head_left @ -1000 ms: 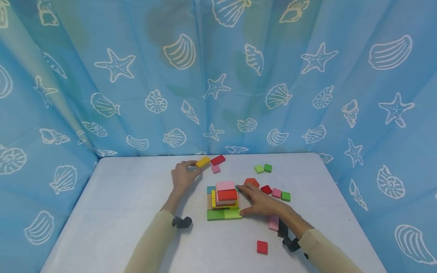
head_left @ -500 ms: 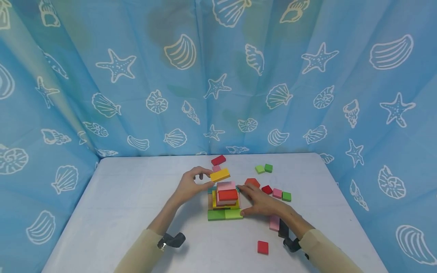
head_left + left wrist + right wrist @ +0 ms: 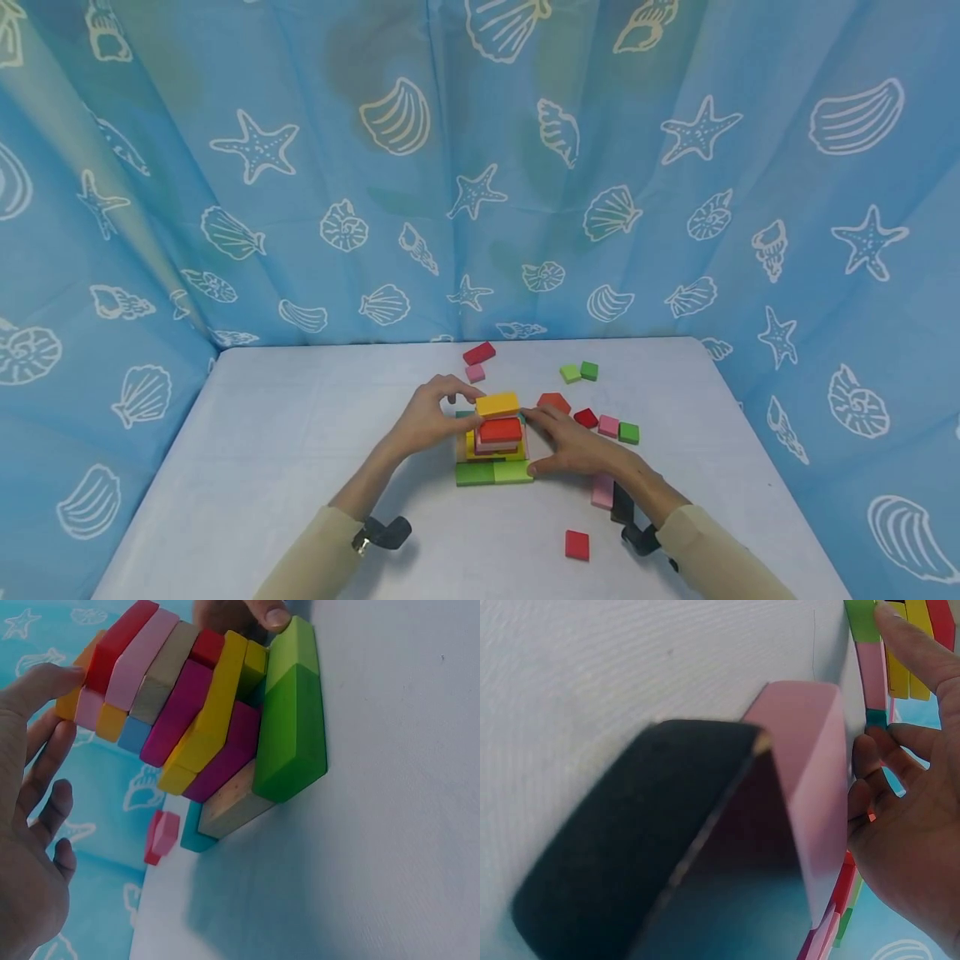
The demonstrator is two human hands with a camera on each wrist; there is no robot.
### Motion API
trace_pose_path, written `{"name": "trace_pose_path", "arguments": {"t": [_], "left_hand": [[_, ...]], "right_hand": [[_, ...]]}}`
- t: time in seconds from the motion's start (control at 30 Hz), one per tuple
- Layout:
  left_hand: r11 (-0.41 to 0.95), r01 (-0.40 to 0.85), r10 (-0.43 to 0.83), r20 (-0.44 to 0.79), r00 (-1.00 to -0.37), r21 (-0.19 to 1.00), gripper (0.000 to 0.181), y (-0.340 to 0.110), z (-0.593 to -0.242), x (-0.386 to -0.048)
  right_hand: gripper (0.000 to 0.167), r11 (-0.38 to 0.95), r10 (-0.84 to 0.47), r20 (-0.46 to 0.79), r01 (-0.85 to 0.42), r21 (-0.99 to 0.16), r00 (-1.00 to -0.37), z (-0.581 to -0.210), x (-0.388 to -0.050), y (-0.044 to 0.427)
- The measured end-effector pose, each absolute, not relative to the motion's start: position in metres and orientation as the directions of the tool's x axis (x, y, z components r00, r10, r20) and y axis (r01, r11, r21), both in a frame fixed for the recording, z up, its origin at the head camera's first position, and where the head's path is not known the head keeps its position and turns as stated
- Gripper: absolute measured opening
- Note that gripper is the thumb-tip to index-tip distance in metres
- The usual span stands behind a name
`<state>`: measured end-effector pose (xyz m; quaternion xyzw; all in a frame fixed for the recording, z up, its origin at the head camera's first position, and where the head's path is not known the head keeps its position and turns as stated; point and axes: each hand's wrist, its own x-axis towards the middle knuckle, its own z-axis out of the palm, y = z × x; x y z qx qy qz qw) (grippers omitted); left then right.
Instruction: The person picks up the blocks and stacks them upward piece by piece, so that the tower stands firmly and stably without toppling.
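Observation:
In the middle of the table stands a tiered stack of coloured wooden blocks [image 3: 230, 697], its base showing light and dark green blocks at the front. My left hand [image 3: 429, 419] pinches an orange-yellow block [image 3: 498, 405] between thumb and fingers at the very top of the stack. Just below it lie pink and red blocks [image 3: 500, 430]. My right hand [image 3: 576, 444] rests at the right side of the base. Its thumb touches the light green block [image 3: 293, 649], and its index finger reaches the teal block [image 3: 876, 718] at the back corner.
Beneath the right forearm lie a pink block [image 3: 602, 492] and a black block [image 3: 622, 503]. A red block [image 3: 577, 545] is nearer the front. Behind the stack are red [image 3: 479, 353] and pink [image 3: 475, 373] blocks. Green blocks [image 3: 589, 370] and several others lie right. A blue curtain [image 3: 480, 250] hangs behind.
The left hand has carried the orange-yellow block from the back left, rightward and onto the top of the stack. The right hand has stayed beside the base.

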<state>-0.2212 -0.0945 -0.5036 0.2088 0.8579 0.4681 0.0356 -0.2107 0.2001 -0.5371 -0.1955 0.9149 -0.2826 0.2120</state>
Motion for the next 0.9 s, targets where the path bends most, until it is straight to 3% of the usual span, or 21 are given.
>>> {"name": "trace_pose_path", "arguments": {"t": [0.9], "left_hand": [[0.505, 0.323, 0.42, 0.099, -0.902, 0.8, 0.04, -0.0959, -0.4987, -0.2171]], "right_hand": [[0.105, 0.772, -0.469, -0.292, -0.226, -0.594, -0.834, -0.5361, -0.2096, 0.1989]]}}
